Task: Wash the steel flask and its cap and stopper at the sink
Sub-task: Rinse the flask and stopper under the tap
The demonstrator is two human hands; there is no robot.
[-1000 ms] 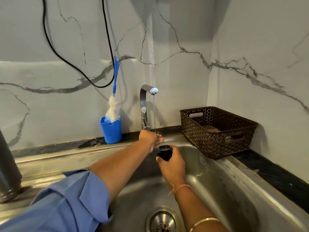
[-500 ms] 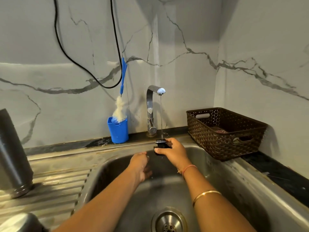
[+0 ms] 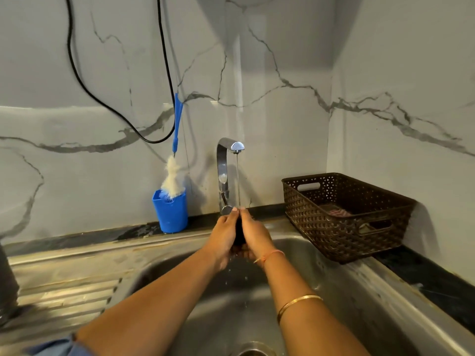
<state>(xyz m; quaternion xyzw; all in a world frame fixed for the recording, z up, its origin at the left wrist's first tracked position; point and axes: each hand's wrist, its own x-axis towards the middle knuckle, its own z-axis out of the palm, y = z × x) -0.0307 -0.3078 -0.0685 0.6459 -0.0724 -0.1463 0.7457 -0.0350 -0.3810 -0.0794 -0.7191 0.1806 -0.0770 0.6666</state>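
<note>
A small black stopper [image 3: 239, 233], largely hidden, is held between the left hand [image 3: 225, 233] and the right hand [image 3: 255, 236]. Each grip is curled against it, under the thin stream from the tap [image 3: 223, 163] above the sink [image 3: 341, 299]. It is best turned slowly so every groove is rinsed. The steel flask [image 3: 7, 278] is stood far left. No brand or writing can be read.

Home kitchen, steel sink [image 3: 385, 301] with drainboard, chrome tap [image 3: 223, 165], marble-look wall tiles, bottle brush [image 3: 174, 173] in blue cup [image 3: 170, 214]
</note>
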